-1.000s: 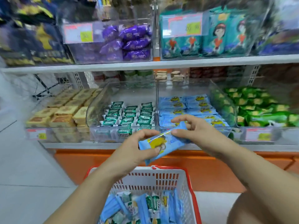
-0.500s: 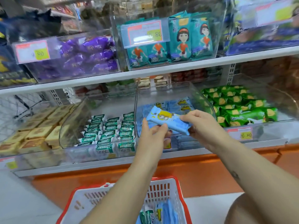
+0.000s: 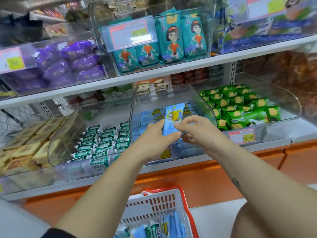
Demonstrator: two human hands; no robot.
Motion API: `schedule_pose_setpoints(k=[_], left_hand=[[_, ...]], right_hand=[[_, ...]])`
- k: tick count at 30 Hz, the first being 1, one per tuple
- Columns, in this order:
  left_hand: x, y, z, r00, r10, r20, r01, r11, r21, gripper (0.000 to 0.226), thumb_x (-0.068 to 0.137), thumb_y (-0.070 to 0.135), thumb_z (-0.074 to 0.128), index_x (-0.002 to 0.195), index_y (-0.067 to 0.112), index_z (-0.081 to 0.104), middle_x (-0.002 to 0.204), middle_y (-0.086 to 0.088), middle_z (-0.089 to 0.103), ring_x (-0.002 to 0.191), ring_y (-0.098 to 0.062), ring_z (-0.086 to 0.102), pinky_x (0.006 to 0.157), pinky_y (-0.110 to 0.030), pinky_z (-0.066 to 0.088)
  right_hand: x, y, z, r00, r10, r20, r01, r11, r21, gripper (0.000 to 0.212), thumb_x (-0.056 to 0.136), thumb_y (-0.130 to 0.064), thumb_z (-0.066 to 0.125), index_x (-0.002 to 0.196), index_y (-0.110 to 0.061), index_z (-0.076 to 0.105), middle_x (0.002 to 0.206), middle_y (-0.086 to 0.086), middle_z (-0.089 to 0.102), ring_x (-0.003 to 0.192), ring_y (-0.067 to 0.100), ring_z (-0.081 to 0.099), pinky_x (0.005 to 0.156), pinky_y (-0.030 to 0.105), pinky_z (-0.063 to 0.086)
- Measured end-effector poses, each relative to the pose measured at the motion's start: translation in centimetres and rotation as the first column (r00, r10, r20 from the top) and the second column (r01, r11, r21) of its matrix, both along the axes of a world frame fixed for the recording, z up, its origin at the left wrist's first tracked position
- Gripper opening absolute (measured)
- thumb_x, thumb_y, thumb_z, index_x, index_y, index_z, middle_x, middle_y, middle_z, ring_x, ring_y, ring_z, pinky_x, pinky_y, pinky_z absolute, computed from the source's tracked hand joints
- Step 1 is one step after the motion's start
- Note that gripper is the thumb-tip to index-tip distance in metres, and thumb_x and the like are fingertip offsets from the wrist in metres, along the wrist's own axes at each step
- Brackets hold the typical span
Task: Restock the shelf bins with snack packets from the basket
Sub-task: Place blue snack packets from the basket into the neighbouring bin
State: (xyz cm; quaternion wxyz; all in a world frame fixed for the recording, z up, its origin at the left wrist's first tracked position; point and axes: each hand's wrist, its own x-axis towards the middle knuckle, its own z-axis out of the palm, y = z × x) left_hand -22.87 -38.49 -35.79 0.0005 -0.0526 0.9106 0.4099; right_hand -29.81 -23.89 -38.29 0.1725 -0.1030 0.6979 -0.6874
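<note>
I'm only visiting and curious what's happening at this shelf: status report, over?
Left hand and right hand both pinching one blue packet, held on end over the blue-packet bin. More packets wait in the basket. Nothing seen blocking the bin.

Light-blue packet with yellow cartoon figure; white basket, red-rimmed.

hands: 2, left hand + right hand | blue packet pinched between them: just 1 | basket, near: 1 | clear bins on the lower shelf: 4, left to right | teal girl packets, far up top: 4 showing | price tags: at least 4 tbh
</note>
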Motion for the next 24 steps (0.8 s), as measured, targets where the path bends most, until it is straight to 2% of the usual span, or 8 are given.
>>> schedule_pose_setpoints(k=[3, 6, 9, 11, 13, 17, 20, 24], left_hand=[[-1.4, -0.1, 0.5, 0.994, 0.053, -0.094, -0.057, 0.997, -0.042, 0.020, 0.088, 0.032, 0.067, 0.107, 0.029, 0.070, 0.093, -0.001, 0.072, 0.066, -0.011, 0.059, 0.057, -0.018, 0.042], [-2.9, 0.5, 0.3, 0.986, 0.053, -0.156, -0.077, 0.985, -0.152, 0.015, 0.087, 0.035, 0.068, 0.100, 0.028, 0.071, 0.083, -0.002, 0.071, 0.052, -0.005, 0.050, 0.048, -0.017, 0.039], [-5.2, 0.1, -0.8, 0.986, 0.038, -0.164, -0.090, 0.943, -0.319, 0.028, 0.088, 0.032, 0.068, 0.115, 0.024, 0.067, 0.107, -0.006, 0.068, 0.088, -0.016, 0.064, 0.073, -0.032, 0.052], [-7.1, -0.7, -1.4, 0.985, 0.049, -0.167, -0.121, 0.884, -0.452, 0.050, 0.089, 0.031, 0.067, 0.138, 0.025, 0.054, 0.134, -0.004, 0.055, 0.119, -0.024, 0.054, 0.094, -0.041, 0.049], [-8.9, -1.5, -1.6, 0.988, 0.019, -0.151, -0.093, 0.861, -0.500, 0.061, 0.091, 0.028, 0.066, 0.147, 0.026, 0.044, 0.146, -0.002, 0.047, 0.133, -0.027, 0.044, 0.104, -0.045, 0.044], [-11.5, -1.8, -1.7, 0.995, -0.099, -0.020, 0.078, 0.874, -0.480, 0.053, 0.094, 0.023, 0.066, 0.141, 0.028, 0.044, 0.150, -0.001, 0.044, 0.133, -0.025, 0.045, 0.106, -0.042, 0.042], [-12.5, -0.7, -2.2, 0.986, -0.162, 0.035, 0.159, 0.862, -0.481, 0.030, 0.094, 0.021, 0.067, 0.119, 0.025, 0.050, 0.148, -0.003, 0.045, 0.131, -0.024, 0.047, 0.102, -0.041, 0.043], [-13.6, 0.4, -3.0, 0.981, -0.166, 0.105, 0.196, 0.858, -0.476, 0.019, 0.094, 0.020, 0.067, 0.109, 0.022, 0.055, 0.147, -0.004, 0.047, 0.133, -0.024, 0.046, 0.101, -0.038, 0.042]], right_hand=[[-0.3, 0.2, 0.3, 0.998, 0.051, -0.040, -0.049, 0.998, 0.037, 0.018, 0.087, -0.028, 0.074, 0.085, -0.013, 0.064, 0.081, 0.004, 0.072, 0.064, 0.015, 0.062, 0.070, 0.032, 0.051], [-0.9, 1.5, 1.2, 0.989, 0.106, -0.100, -0.092, 0.986, 0.140, 0.011, 0.090, -0.024, 0.069, 0.088, -0.013, 0.071, 0.090, 0.002, 0.075, 0.075, 0.014, 0.069, 0.076, 0.030, 0.054], [-2.6, 3.6, 1.8, 0.948, -0.051, -0.315, 0.147, 0.946, 0.288, 0.010, 0.089, -0.025, 0.070, 0.093, -0.017, 0.074, 0.094, -0.005, 0.074, 0.085, 0.013, 0.069, 0.077, 0.028, 0.052], [-4.1, 5.0, 1.7, 0.856, -0.131, -0.500, 0.365, 0.837, 0.407, 0.016, 0.092, -0.025, 0.066, 0.105, -0.019, 0.072, 0.106, -0.004, 0.071, 0.093, 0.012, 0.063, 0.081, 0.026, 0.046], [-5.1, 5.9, 1.4, 0.834, -0.112, -0.541, 0.417, 0.769, 0.484, 0.023, 0.096, -0.025, 0.060, 0.116, -0.021, 0.069, 0.116, -0.003, 0.069, 0.099, 0.015, 0.060, 0.088, 0.031, 0.048], [-5.6, 5.7, 0.9, 0.875, -0.006, -0.484, 0.323, 0.753, 0.574, 0.026, 0.099, -0.027, 0.053, 0.120, -0.021, 0.067, 0.127, 0.001, 0.065, 0.107, 0.021, 0.059, 0.088, 0.032, 0.048], [-5.4, 5.2, 1.1, 0.890, -0.006, -0.455, 0.298, 0.763, 0.573, 0.029, 0.100, -0.030, 0.052, 0.124, -0.022, 0.065, 0.134, 0.003, 0.059, 0.095, 0.021, 0.058, 0.081, 0.034, 0.050], [-5.2, 5.0, 0.9, 0.895, 0.003, -0.446, 0.290, 0.757, 0.586, 0.031, 0.099, -0.031, 0.053, 0.127, -0.022, 0.063, 0.139, 0.004, 0.055, 0.113, 0.023, 0.058, 0.094, 0.040, 0.051]])
